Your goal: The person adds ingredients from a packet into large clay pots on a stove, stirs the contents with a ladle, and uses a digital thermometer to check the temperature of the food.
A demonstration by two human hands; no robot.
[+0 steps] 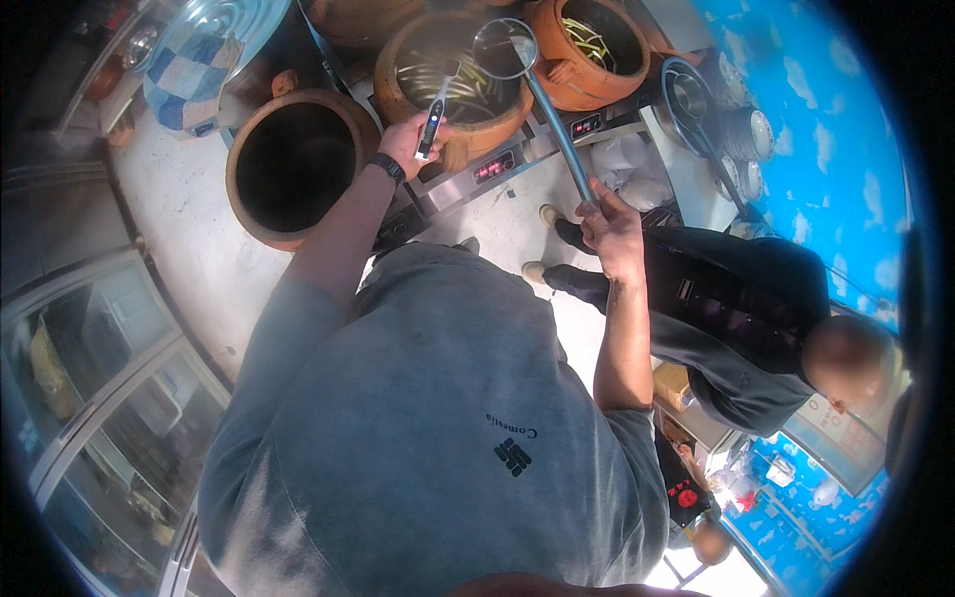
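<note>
My left hand (406,145), with a dark watch at its wrist, grips a slim handheld device with a display (431,123), its thin end pointing over a steaming clay pot (485,138). Pale green strips lie in liquid inside that pot. In my right hand (612,227) is the metal handle of a long strainer or ladle (556,123); its round head is above the pot's right rim. A second clay pot (634,82) at the upper right holds more green strips. The wide clay pot (237,179) beside my left forearm has a dark interior whose contents I cannot make out.
Control panels with lit displays (494,169) line the metal stove's front. A checked cloth (186,82) hangs by a metal basin (257,33). Stacked bowls (746,134) and ladles (690,97) stand at the right. A person in dark clothes (731,298) is close on my right; glass-doored cabinet (142,328) at left.
</note>
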